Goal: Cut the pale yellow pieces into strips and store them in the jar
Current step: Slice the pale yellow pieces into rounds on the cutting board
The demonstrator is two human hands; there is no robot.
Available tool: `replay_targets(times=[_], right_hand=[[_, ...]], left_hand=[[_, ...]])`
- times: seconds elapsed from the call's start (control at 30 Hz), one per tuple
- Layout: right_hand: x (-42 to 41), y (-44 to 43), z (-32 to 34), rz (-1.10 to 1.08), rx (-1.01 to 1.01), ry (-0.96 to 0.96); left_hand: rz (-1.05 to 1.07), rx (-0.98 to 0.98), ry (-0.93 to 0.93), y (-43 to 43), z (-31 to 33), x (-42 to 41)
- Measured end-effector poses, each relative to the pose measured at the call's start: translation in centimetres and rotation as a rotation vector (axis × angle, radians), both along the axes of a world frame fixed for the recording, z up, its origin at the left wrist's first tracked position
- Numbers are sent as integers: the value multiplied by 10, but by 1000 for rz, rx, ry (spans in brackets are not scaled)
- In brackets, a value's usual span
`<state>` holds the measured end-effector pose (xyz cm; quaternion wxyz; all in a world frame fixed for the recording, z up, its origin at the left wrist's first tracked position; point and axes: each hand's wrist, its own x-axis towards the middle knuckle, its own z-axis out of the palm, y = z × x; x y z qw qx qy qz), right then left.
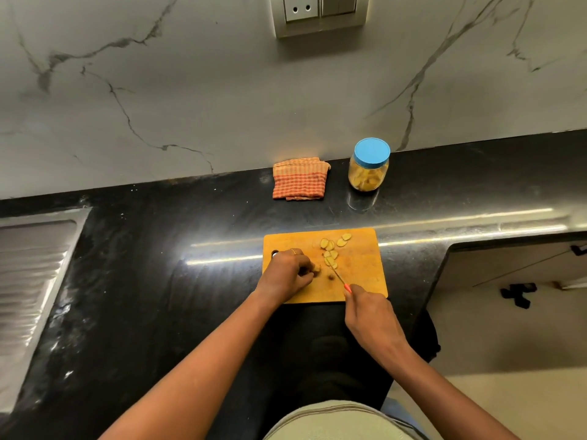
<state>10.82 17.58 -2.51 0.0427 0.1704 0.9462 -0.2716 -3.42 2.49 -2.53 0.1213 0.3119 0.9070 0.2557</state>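
Observation:
Several pale yellow slices (332, 249) lie on an orange cutting board (362, 268) at the counter's front edge. My left hand (287, 271) rests on the board's left part, fingers curled on a small pale yellow piece (316, 268). My right hand (370, 315) grips a knife (340, 276) with a red handle; its thin blade points up-left, its tip near the lowest slices. A clear jar (368, 169) with a blue lid on it stands behind the board near the wall, with yellow pieces inside.
A folded orange checked cloth (300, 181) lies left of the jar. A steel sink drainboard (28, 281) sits at the far left of the black counter (158, 249). The counter ends to the right of the board, with floor below.

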Motion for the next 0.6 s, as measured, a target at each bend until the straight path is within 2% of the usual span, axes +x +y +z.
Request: replay_targets(times=[0.6], right_hand=[[15,-10,-8,18,-71,106]], left_hand=[[-40,84,-98,-12,-4,-26]])
